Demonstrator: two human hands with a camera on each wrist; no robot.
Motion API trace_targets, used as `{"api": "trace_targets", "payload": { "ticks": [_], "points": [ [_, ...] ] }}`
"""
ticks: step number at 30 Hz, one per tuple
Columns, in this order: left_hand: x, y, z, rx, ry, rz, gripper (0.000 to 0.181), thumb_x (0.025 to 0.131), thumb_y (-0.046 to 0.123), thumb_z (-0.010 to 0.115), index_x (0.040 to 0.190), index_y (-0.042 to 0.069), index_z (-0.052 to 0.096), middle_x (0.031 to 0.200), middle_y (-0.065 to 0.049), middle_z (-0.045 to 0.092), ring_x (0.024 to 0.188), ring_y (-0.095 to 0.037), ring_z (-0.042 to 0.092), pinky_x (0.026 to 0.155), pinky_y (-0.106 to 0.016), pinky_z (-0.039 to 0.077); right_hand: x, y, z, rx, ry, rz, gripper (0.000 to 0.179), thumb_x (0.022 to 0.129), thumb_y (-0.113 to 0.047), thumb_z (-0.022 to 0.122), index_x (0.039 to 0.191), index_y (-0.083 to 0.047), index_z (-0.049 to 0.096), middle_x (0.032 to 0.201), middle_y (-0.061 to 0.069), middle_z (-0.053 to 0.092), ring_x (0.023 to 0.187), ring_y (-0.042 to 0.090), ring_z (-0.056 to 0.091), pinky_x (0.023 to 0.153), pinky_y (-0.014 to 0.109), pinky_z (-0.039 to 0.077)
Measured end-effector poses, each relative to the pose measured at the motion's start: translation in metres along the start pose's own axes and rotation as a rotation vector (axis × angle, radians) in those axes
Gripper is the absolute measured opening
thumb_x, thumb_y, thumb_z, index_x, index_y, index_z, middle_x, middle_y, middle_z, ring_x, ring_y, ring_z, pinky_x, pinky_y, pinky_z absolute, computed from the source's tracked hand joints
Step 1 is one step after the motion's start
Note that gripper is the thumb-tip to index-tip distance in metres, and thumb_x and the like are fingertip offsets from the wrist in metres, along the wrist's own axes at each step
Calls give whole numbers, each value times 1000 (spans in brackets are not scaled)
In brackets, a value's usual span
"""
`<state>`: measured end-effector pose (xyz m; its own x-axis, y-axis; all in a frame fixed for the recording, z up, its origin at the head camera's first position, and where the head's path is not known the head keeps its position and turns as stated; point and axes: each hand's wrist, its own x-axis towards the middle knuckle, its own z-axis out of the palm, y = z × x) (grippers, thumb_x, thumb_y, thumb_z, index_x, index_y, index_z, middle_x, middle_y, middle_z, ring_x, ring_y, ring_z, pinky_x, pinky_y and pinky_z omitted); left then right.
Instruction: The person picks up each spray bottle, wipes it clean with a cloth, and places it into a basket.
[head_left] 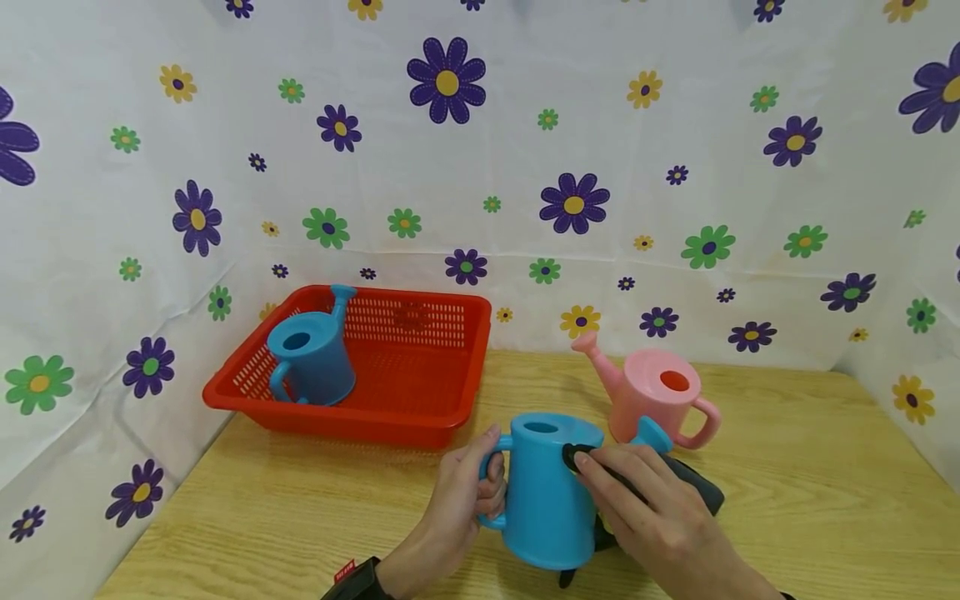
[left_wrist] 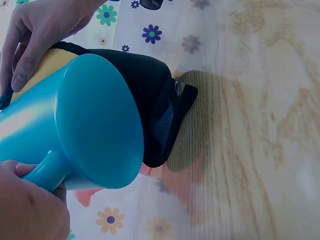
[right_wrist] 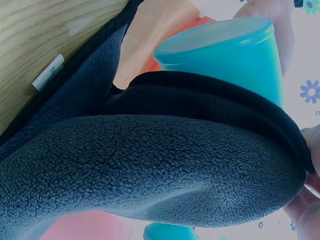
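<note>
A blue watering can (head_left: 551,500) is held over the tabletop near the front, its spout end (head_left: 651,435) pointing right. Its handle is gripped by my left hand (head_left: 461,496), fingers curled round it. Against the can's right side, my right hand (head_left: 660,508) pinches a dark fleecy cloth (head_left: 696,483) with black edging. In the left wrist view, part of the cloth (left_wrist: 132,75) hangs beside the can's base, and a yellowish patch shows near the right fingers. The right wrist view is largely filled by the cloth (right_wrist: 175,155), which carries a small white label (right_wrist: 48,72).
A red basket (head_left: 408,427) with slotted sides stands at the back left, holding another blue watering can (head_left: 318,362) upright. Behind the right hand, a pink watering can (head_left: 652,387) stands on the wooden table (head_left: 817,467). A flower-patterned sheet (head_left: 510,150) encloses the back and sides.
</note>
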<state>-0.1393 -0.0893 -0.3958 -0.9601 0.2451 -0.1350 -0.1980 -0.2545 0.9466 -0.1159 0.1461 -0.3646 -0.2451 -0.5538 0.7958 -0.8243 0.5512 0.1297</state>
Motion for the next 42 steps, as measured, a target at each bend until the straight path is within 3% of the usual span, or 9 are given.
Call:
{"api": "trace_targets", "payload": {
  "ticks": [9,15,23,27,33,42],
  "points": [
    [0,0,-2,-17,6,15,47,101,47,51,71,12,43,53,5,27,45,-10,30,53,-22,30,-3,-3,1,30,-73,-17,43,107,-32,41,124,-4,68,109,4,69,95,18,65,86,30,57],
    [-1,4,-2,-30,34,44,47,101,45,52,71,10,43,52,4,27,44,-10,30,54,-22,30,-4,-6,2,60,-113,-33,42,107,-31,41,125,-5,68,111,4,69,96,18,66,84,32,57],
    [0,10,-4,-42,79,76,48,101,47,50,72,10,42,53,4,27,46,-11,30,58,-25,31,-8,-11,8,131,-92,-82,38,107,-28,44,123,-4,68,108,4,70,91,15,66,81,24,57],
    [-1,10,-6,-39,100,86,51,101,50,50,71,10,40,53,4,26,47,-11,30,58,-25,31,-12,-15,6,202,-164,-43,36,106,-31,45,123,-9,68,111,1,69,92,11,64,83,20,56],
    [-2,11,-8,-52,136,105,52,101,51,50,70,11,39,53,4,27,47,-11,30,57,-25,30,-17,-19,5,287,-261,-60,30,97,-35,64,118,-15,67,113,-4,68,98,8,64,86,20,55],
    [-1,11,-7,-60,118,101,52,101,51,50,69,11,39,54,4,28,48,-11,30,56,-24,30,-24,-17,6,276,-262,-112,32,94,-39,67,117,-16,67,112,-6,66,98,7,61,84,17,54]
  ]
}}
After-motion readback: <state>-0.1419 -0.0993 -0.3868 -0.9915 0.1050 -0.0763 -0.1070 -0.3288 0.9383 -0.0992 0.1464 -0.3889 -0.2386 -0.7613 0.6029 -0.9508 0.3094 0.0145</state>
